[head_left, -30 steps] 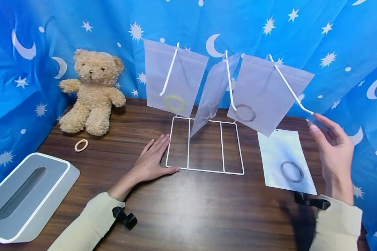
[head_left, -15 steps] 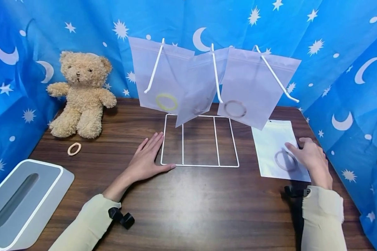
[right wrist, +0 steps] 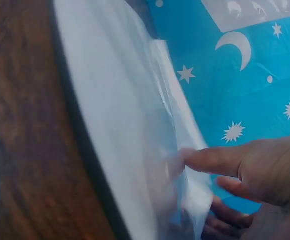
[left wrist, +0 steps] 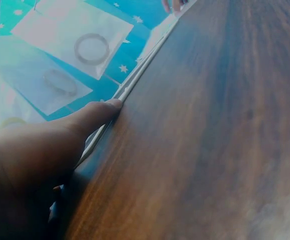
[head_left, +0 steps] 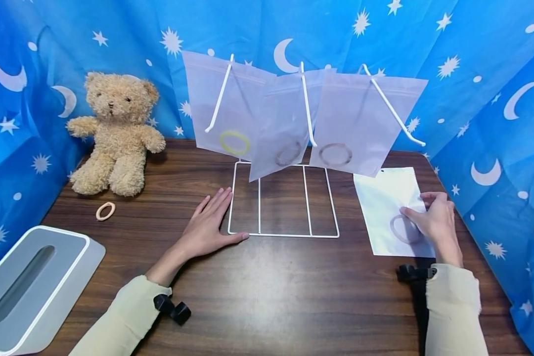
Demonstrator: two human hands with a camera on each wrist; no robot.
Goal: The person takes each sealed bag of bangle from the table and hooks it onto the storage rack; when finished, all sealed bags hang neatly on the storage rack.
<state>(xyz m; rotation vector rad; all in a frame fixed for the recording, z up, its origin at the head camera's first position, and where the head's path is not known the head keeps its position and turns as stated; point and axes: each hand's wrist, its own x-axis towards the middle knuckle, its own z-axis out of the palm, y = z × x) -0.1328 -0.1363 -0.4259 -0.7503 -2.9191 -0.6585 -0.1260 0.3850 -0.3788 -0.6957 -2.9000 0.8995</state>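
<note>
My left hand lies with straight fingers beside the base of a white wire display rack. Its thumb rests on the front bar, seen again in the left wrist view. At the right, my right hand pinches the right edge of a frosted zip bag, thumb on top and fingers behind. A dark bracelet shows through this bag, which tilts off the table in the right wrist view. Similar bags hang on the rack's three hooks: a left bag with a yellow bracelet, a middle bag and a right bag.
A teddy bear sits at the back left, with a small beige ring on the wooden table before it. A grey and white tissue box stands at the near left. Blue curtain with stars surrounds the table.
My right hand has come down from the right hook's tip to the bag on the table and pinched it. The middle hanging bag has swung round. My left hand stays by the rack.
</note>
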